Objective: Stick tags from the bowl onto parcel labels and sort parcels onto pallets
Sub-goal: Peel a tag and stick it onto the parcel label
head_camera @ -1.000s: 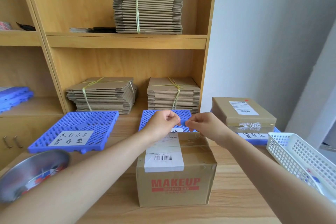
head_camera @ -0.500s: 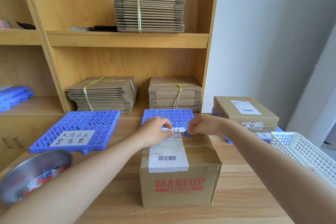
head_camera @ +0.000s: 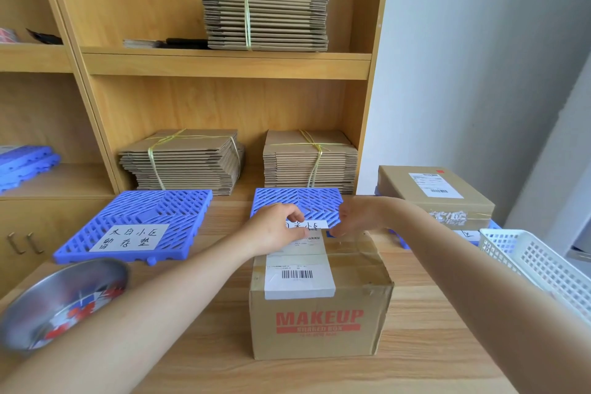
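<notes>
At 8 o'clock, nearest, the metal bowl (head_camera: pixel 48 301) is sitting on the table (head_camera: pixel 415 361). The left forearm is cutting off its right side, and the red and blue tags (head_camera: pixel 83 307) inside are blurring together. At 6 o'clock the MAKEUP box (head_camera: pixel 319 329) is standing upright, its white label (head_camera: pixel 299 278) lying on top and folding over the front edge.

Both arms are reaching across to the box's far edge. The left grip (head_camera: pixel 278 229), a bare hand, is curling knuckles-up with its thumb lying on the label's far end; whether it is pinching anything I cannot tell. The right grip (head_camera: pixel 355 217) is bunching its fingertips together on a small blue tag (head_camera: pixel 330 234), just past the label's far right corner; most of the tag is hiding under the fingers.

At 3 o'clock the frame edge is cropping a white basket (head_camera: pixel 543 262). Beyond the hands, at 12 o'clock, the middle pallet (head_camera: pixel 297 201) is lying flat, its handwritten slip (head_camera: pixel 308 225) showing only between the two grips. At 10 o'clock the left pallet (head_camera: pixel 153 214) is lying bare apart from its own slip. At 2 o'clock a taped parcel (head_camera: pixel 431 195) is covering nearly all of the right pallet (head_camera: pixel 403 241). Farthest, tied cardboard bundles (head_camera: pixel 182 160) are resting in the shelf unit (head_camera: pixel 224 64).
</notes>
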